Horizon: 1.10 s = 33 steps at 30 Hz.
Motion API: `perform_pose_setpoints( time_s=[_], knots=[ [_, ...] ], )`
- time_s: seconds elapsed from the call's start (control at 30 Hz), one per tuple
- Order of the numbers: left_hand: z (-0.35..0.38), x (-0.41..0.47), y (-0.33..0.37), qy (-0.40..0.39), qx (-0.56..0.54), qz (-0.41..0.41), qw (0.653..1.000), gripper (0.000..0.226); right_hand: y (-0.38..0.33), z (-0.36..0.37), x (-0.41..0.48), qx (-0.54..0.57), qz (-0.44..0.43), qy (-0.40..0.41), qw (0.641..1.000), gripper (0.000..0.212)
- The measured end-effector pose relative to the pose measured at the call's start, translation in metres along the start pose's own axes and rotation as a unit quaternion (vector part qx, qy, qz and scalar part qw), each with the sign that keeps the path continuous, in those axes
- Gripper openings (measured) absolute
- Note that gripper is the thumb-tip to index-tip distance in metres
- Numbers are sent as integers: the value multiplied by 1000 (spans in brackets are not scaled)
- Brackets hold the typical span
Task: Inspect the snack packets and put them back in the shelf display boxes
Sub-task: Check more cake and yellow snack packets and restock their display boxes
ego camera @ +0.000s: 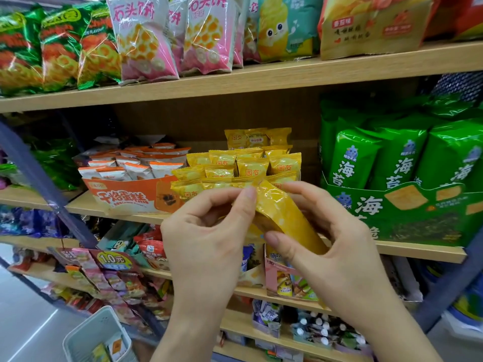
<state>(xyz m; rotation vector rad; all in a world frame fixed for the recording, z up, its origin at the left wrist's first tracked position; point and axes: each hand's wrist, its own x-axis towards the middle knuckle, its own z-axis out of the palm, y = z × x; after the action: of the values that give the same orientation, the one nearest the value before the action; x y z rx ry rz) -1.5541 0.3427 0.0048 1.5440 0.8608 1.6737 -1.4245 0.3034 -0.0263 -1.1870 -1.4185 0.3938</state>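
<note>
A yellow snack packet (pixel 283 216) is held tilted in front of the middle shelf, between both hands. My left hand (pixel 209 239) pinches its upper end with thumb and fingers. My right hand (pixel 337 246) grips its lower right part, thumb on the front. Just behind it, several matching yellow packets (pixel 243 165) stand in rows in their display box, whose front is hidden by my hands. To the left sits an orange display box (pixel 125 195) with white and orange packets (pixel 130 165).
A green seaweed snack box (pixel 407 212) stands right on the wooden middle shelf (pixel 86 205). Large bags fill the top shelf (pixel 235 79). Lower shelves hold mixed snacks. A white basket (pixel 96 335) sits at bottom left on the floor.
</note>
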Motion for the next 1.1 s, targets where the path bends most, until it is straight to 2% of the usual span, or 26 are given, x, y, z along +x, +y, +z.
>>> perform_pose_setpoints(
  time_s=[0.1,0.2,0.37,0.5,0.6,0.73,0.93,1.1],
  knots=[
    [2,1,1,-32,-10,-17,999,10,1,-3,1,79,40,-8,996,53],
    [5,-1,-3,-57,-46,-69,995,23,1,-2,2,149,61,0,987,55],
    [6,-3,-7,-41,-95,-113,988,24,-1,-2,0,166,63,6,984,50],
    [4,-4,-7,-36,-105,-117,987,27,-4,0,-2,114,37,17,993,56],
    [3,-1,-3,-36,-95,-94,990,19,-7,-2,-4,54,11,12,998,57],
    [0,3,0,-36,-40,-59,997,18,-8,-2,-5,2,-24,9,1000,57],
    [-2,5,0,-39,-13,-62,997,16,-6,-5,-5,-4,-43,1,999,57],
    [-6,8,0,-91,-40,-79,992,15,-2,-7,-4,-9,-47,-7,999,58]
  ],
)
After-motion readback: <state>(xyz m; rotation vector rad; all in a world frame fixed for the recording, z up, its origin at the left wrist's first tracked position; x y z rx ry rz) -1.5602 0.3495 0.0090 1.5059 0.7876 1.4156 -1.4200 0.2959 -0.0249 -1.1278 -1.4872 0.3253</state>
